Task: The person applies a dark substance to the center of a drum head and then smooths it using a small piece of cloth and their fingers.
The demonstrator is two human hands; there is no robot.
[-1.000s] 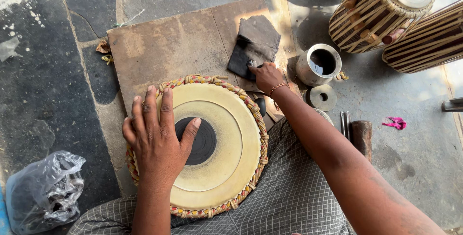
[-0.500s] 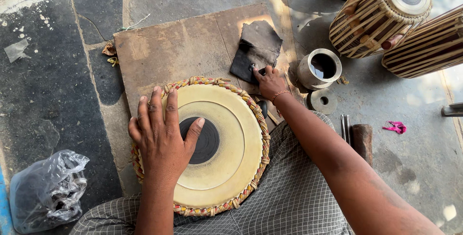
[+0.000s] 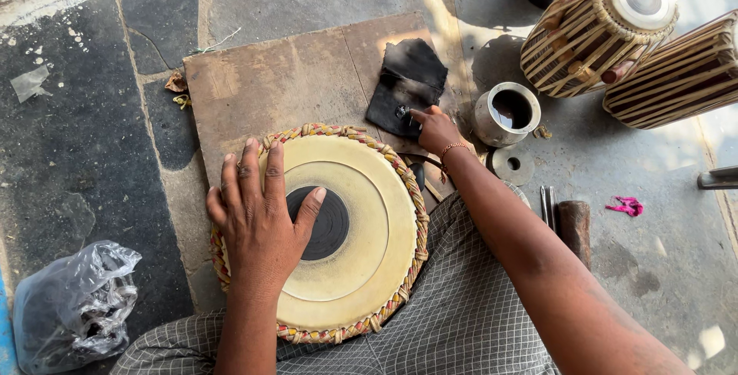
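A round drum head (image 3: 361,229) with a cream skin, a black centre patch and a braided rim lies on my lap. My left hand (image 3: 257,217) rests flat on its left side, fingers spread, thumb touching the black patch. My right hand (image 3: 434,129) reaches past the rim to a black stained cloth (image 3: 407,79) on a brown board (image 3: 284,86). Its fingertips pinch a small dark bit at the cloth's near edge.
A small metal cup (image 3: 505,113) with dark liquid and a metal ring (image 3: 511,165) sit right of the cloth. Two strapped drums (image 3: 596,29) (image 3: 680,75) stand at the upper right. A wooden-handled tool (image 3: 573,225) and a pink scrap (image 3: 629,206) lie on the right, a plastic bag (image 3: 73,302) at the lower left.
My right hand stays at the cloth's near edge, with its fingers shifting slightly on it. My left hand keeps its place on the drum head. The view shifts a little.
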